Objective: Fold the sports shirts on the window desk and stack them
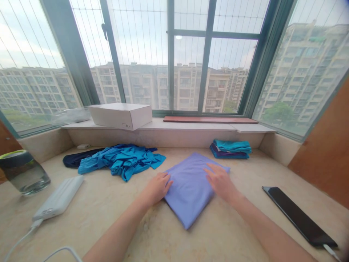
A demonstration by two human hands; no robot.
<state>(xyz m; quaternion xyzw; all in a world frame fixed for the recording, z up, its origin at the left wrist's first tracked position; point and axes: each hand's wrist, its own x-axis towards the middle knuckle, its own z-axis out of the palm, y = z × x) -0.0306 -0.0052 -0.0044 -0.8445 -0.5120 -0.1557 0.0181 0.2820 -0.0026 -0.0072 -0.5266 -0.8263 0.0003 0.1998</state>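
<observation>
The left hand (158, 187) and right hand (221, 183) rest apart, fingers loosely spread on opposite sides of the purple cloth (188, 185) — seemingly to keep it flat on the counter (152, 233) — between the rumpled blue clothes (128, 160) and phone (300, 216).

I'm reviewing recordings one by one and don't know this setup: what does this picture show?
There is no robot: one head-worn camera looks forward and down at a person's bare left hand and right hand. Both rest on a folded lilac cloth; neither visibly grips it. Also on the pale surface are crumpled blue fabric, a bottle and a cabled white device at left, and a folded stack and dark phone at right.
</observation>
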